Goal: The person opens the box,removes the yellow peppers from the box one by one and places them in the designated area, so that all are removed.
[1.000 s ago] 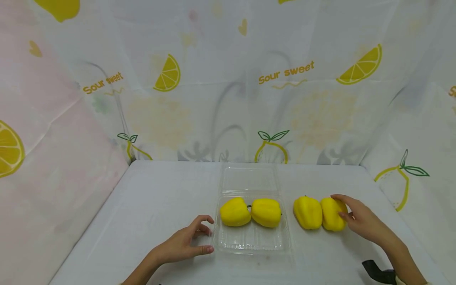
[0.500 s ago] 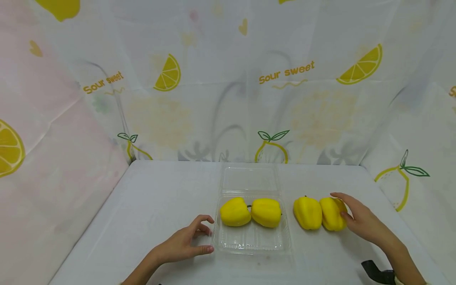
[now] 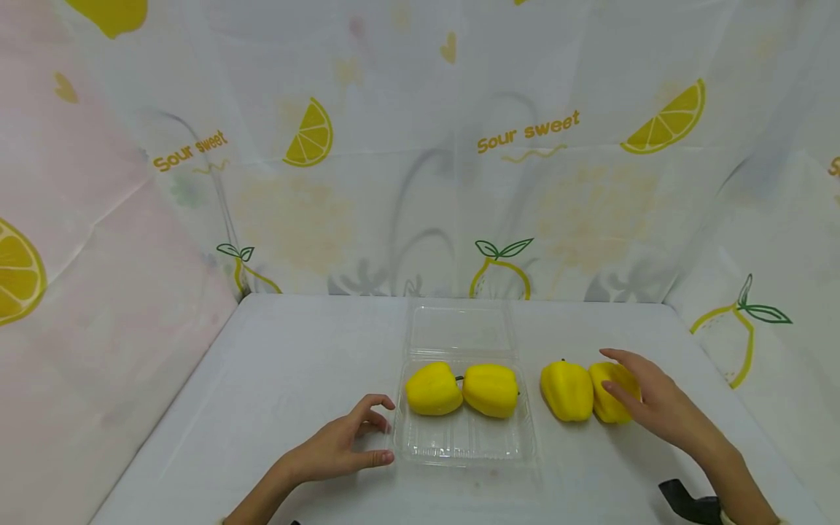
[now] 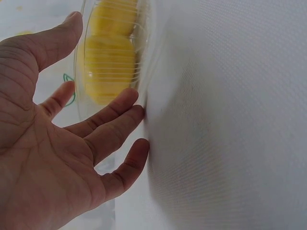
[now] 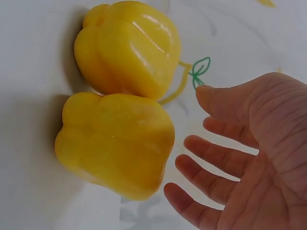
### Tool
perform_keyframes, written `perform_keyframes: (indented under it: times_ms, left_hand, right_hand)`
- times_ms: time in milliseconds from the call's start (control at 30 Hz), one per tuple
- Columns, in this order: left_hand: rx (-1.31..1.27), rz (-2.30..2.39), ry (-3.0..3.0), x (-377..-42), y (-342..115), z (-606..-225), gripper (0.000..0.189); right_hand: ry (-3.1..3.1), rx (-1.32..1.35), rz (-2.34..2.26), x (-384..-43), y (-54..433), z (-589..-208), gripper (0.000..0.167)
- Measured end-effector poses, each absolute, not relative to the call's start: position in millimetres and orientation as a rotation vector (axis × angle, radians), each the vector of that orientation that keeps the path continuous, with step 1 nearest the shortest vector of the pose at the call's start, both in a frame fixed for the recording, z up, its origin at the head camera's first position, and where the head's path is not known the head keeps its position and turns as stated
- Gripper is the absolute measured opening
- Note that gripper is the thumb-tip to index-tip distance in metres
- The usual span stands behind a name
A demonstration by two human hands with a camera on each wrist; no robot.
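Hands: left point(image 3: 336, 446) beside clear box point(image 3: 462, 446), right point(image 3: 669, 401) near outer yellow pepper point(image 5: 115, 146).

left hand point(image 3: 340, 443) beside clear box point(image 3: 453, 443); two yellow peppers point(image 3: 433, 389) inside; right hand point(image 3: 666, 405) near two peppers point(image 3: 566, 391) outside

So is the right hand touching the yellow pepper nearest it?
Apart: the right wrist view shows a narrow open gap between the right hand and the yellow pepper, fingertips included.

Dim, even light leaves soft shadows on the white table point(image 3: 315, 350) and glare on one yellow pepper point(image 5: 127, 50)
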State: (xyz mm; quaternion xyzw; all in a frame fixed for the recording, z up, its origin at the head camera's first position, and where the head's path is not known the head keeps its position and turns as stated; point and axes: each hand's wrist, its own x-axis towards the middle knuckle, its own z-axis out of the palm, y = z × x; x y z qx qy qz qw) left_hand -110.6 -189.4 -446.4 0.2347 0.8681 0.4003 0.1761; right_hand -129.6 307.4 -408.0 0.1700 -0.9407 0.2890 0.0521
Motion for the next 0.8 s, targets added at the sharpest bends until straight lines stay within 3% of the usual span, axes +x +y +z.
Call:
perform_keyframes:
  times_ms: [800]
  left_hand:
    - [0.658, 1.143, 2.437, -111, -189, -445, 0.06]
  right_hand:
    - [-2.765, 0.483, 0.817, -124, 271, -408, 0.048]
